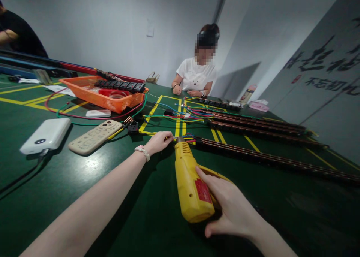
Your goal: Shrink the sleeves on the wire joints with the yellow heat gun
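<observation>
My right hand [229, 200] grips a yellow heat gun [187, 174] with a red label, its handle mostly hidden behind the body and my fingers. The metal nozzle [180, 139] points away from me, close to the fingertips of my left hand [159, 142]. That hand is closed in a pinch on thin wires [190, 140], though the exact spot between the fingers is too small to make out. Red and blue wires lead from there into a long dark strip [253, 155] with copper-coloured lines, lying to the right on the green table [135, 219].
Several more dark strips [261, 129] lie behind on the right. To the left are an orange basket [92, 97] of black parts, a beige phone [95, 137], a white power bank [46, 135] and a white case [98, 113]. A co-worker [197, 75] sits opposite.
</observation>
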Action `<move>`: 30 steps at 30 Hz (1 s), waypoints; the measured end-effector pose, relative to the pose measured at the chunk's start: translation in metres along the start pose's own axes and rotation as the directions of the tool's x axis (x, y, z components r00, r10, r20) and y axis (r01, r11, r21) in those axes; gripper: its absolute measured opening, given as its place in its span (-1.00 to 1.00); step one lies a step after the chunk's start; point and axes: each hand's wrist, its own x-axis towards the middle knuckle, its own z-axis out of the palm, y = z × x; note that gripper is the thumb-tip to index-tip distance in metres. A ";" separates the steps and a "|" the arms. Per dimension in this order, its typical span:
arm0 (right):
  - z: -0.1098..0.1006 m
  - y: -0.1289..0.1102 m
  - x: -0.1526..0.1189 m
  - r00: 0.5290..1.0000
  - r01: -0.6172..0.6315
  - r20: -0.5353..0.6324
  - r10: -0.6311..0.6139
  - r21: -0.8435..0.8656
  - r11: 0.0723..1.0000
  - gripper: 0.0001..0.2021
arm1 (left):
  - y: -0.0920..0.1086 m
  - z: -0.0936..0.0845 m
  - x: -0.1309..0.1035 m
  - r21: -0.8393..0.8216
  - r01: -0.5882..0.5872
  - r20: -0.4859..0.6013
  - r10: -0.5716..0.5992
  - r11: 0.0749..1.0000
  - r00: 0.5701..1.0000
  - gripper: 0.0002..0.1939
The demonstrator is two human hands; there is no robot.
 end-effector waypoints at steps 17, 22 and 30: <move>0.015 -0.020 -0.009 0.961 -0.275 -0.048 0.271 -0.160 0.948 0.13 | 0.006 -0.001 -0.004 0.031 -0.001 -0.035 0.002 1.000 0.999 -0.78; 0.022 -0.032 -0.014 0.928 -0.365 -0.157 0.339 -0.187 0.912 0.10 | 0.004 -0.001 -0.003 -0.010 0.001 -0.039 -0.002 1.000 0.999 -0.80; 0.022 -0.042 -0.011 0.916 -0.398 -0.122 0.382 -0.163 0.903 0.14 | 0.000 0.002 0.000 -0.083 0.049 -0.008 -0.049 0.995 0.999 -0.74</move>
